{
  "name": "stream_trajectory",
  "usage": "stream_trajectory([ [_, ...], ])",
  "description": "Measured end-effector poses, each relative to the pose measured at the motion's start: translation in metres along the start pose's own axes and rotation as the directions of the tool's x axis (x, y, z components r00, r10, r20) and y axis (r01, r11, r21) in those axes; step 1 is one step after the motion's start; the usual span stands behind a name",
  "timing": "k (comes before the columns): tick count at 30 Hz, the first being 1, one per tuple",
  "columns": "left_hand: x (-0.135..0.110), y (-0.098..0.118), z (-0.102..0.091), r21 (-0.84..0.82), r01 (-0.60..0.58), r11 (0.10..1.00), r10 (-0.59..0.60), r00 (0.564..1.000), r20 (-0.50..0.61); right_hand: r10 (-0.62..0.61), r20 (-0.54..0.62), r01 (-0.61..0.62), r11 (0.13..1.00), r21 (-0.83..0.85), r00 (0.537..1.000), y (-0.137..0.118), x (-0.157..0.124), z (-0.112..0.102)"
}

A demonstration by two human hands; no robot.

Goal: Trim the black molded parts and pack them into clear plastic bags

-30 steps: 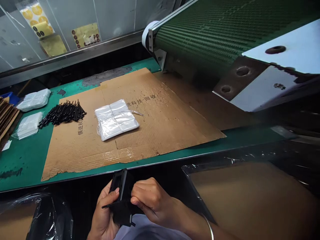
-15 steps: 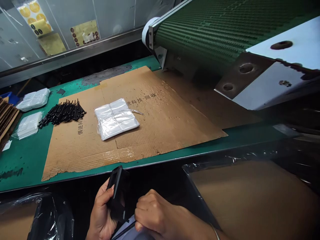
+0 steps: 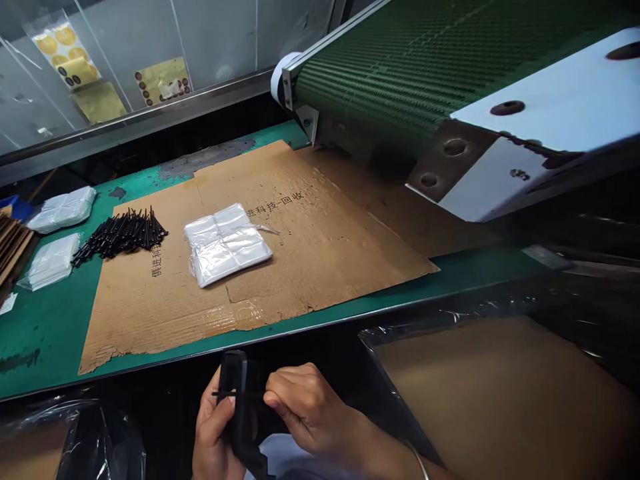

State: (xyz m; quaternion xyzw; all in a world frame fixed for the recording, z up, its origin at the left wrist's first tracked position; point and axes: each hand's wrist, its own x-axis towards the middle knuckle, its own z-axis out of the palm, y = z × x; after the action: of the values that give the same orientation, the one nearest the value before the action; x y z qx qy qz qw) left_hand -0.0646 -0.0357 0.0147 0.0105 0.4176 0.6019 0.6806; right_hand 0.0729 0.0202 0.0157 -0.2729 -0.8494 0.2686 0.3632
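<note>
My left hand is wrapped round a long black plastic part with a frame-like upper end, held below the table's front edge. My right hand is closed, pinching a thin black rod that lies across the part near my left thumb. Whether the rod passes through the part or lies against it, I cannot tell. On the table, a pile of similar black rods sits partly on a flattened cardboard sheet. A tied bundle of clear plastic bags rests on that sheet.
A green ribbed conveyor with a white side frame slopes over the table's right. More bag bundles and stacked cardboard stand at left. Plastic-lined boxes flank my hands. Behind is a grey panel.
The black part has turned more upright and towards me. My right hand has risen, bringing the rod from below the part to across its upper section. The view has shifted slightly.
</note>
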Motion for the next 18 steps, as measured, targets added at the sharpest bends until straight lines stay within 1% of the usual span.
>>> stream_trajectory([
  [2, -0.001, -0.001, -0.004, -0.002, 0.002, 1.000, -0.002, 1.000, 0.021, 0.035, -0.014, -0.034, 0.998, 0.052, 0.999, 0.005, -0.001, 0.000],
  [4, -0.002, -0.002, -0.009, 0.035, 0.002, 0.999, -0.003, 0.999, 0.044, 0.082, 0.004, -0.082, 0.992, 0.099, 0.997, 0.010, -0.002, 0.000],
  [7, -0.004, -0.002, -0.020, 0.213, -0.051, 0.976, 0.027, 0.993, 0.114, 0.162, 0.082, -0.175, 0.964, 0.200, 0.983, 0.016, -0.004, 0.002],
  [9, -0.005, -0.001, -0.026, 0.343, -0.148, 0.928, 0.111, 0.986, 0.124, 0.196, 0.125, -0.223, 0.936, 0.271, 0.973, 0.017, -0.004, 0.002],
  [10, -0.005, 0.000, -0.029, 0.400, -0.205, 0.893, 0.175, 0.978, 0.111, 0.198, 0.139, -0.232, 0.924, 0.303, 0.970, 0.017, -0.004, 0.001],
  [12, -0.005, 0.002, -0.032, 0.512, -0.308, 0.802, 0.302, 0.948, 0.098, 0.177, 0.166, -0.226, 0.910, 0.348, 0.970, 0.014, -0.003, -0.001],
  [13, -0.005, 0.003, -0.032, 0.565, -0.352, 0.746, 0.355, 0.928, 0.110, 0.157, 0.182, -0.215, 0.906, 0.365, 0.971, 0.012, -0.002, -0.002],
  [15, -0.004, 0.005, -0.031, 0.632, -0.413, 0.656, 0.409, 0.898, 0.162, 0.114, 0.218, -0.194, 0.899, 0.393, 0.969, 0.008, 0.000, -0.003],
  [16, -0.004, 0.005, -0.030, 0.640, -0.434, 0.634, 0.419, 0.889, 0.187, 0.096, 0.232, -0.186, 0.896, 0.404, 0.968, 0.006, 0.001, -0.002],
  [18, -0.003, 0.006, -0.027, 0.612, -0.455, 0.646, 0.417, 0.883, 0.217, 0.081, 0.246, -0.179, 0.895, 0.409, 0.966, 0.004, 0.002, -0.001],
])
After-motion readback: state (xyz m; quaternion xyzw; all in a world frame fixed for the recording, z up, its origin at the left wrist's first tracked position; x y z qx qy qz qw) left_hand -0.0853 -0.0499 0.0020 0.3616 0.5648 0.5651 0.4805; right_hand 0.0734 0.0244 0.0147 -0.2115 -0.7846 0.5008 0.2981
